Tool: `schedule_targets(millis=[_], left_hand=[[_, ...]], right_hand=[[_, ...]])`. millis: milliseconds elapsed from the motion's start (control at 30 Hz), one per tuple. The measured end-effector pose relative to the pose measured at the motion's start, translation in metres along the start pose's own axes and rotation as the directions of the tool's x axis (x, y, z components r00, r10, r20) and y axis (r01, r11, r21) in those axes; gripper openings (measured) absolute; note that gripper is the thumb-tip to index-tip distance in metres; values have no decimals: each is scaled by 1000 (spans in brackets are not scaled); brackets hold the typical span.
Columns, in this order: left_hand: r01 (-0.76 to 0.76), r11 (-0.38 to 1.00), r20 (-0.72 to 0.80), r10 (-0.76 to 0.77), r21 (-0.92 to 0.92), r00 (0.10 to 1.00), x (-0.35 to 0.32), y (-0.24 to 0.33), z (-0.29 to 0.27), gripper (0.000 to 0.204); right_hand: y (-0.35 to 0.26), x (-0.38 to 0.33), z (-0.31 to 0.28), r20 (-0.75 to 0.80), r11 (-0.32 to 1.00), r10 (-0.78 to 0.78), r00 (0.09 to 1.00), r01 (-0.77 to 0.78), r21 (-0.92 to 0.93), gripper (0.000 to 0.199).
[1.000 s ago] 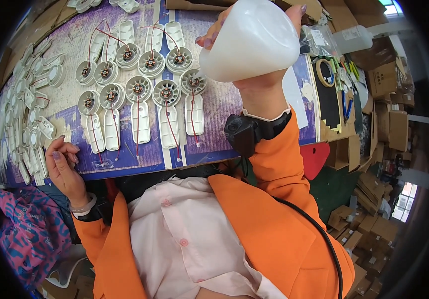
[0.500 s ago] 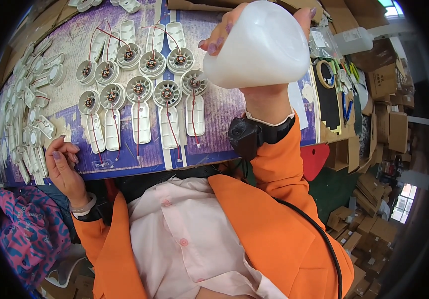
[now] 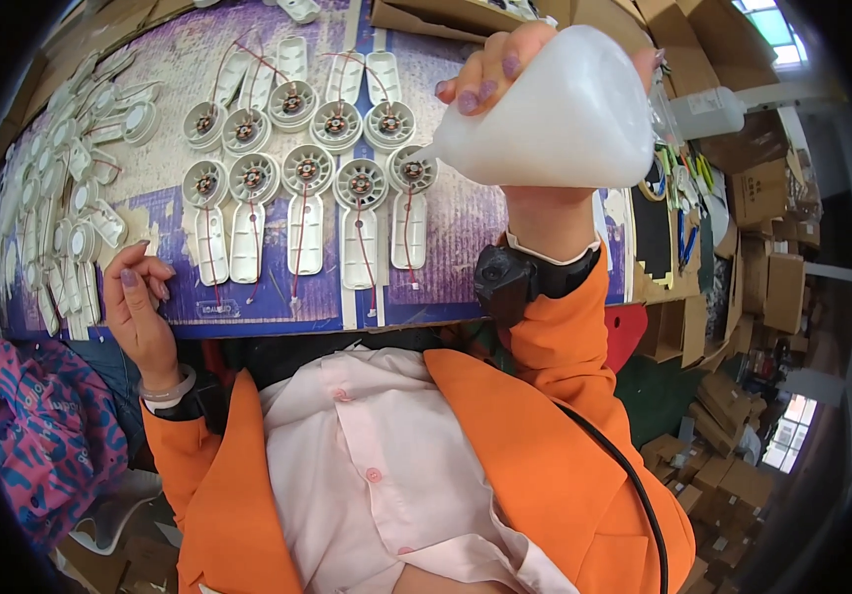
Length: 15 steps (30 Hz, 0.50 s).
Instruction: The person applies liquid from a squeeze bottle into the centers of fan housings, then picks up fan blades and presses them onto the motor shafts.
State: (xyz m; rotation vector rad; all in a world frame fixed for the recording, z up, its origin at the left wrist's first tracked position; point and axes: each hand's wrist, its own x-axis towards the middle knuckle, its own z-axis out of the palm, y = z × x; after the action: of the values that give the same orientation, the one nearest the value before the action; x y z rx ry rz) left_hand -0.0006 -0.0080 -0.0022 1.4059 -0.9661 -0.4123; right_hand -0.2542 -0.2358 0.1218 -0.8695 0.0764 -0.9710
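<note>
My right hand point(image 3: 505, 64) is wrapped round a translucent white squeeze bottle point(image 3: 569, 119), tipped on its side with the base toward the right. The bottle's thin nozzle reaches the motor of the rightmost front fan housing point(image 3: 413, 170); whether it touches cannot be made out. More round white fan housings point(image 3: 361, 184) stand in rows, each with a small copper-coloured motor, a red wire and a white handle half point(image 3: 358, 252). At the table's front edge my left hand point(image 3: 139, 302) hovers with loosely bent fingers apart, holding nothing.
A pile of white handle-and-fan parts point(image 3: 80, 213) covers the left side of the table point(image 3: 485, 287). To the right are a roll of tape point(image 3: 656, 178), pliers and another white bottle point(image 3: 708, 111). Cardboard boxes point(image 3: 743, 485) fill the right. A person's patterned sleeve point(image 3: 45, 436) shows at lower left.
The squeeze bottle has tilted, and its nozzle now shows at the rightmost front fan. The whole view has shifted a little; my left hand keeps much the same pose.
</note>
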Motion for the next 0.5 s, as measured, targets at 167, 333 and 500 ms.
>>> schedule_targets(millis=[167, 333, 500], left_hand=[[0, 1000, -12, 0, -8, 1000, 0, 4, 2, 30], [-10, 999, -10, 10, -40, 1000, -3, 5, 2, 31], [0, 998, 10, 1, -61, 1000, -2, 8, 4, 33]], right_hand=[[8, 10, 12, 40, 992, 38, 998, -33, -122, 89], [28, 13, -7, 252, 971, 87, 964, -26, -237, 87], [26, -1, -2, -92, 972, 121, 988, -137, -189, 84]])
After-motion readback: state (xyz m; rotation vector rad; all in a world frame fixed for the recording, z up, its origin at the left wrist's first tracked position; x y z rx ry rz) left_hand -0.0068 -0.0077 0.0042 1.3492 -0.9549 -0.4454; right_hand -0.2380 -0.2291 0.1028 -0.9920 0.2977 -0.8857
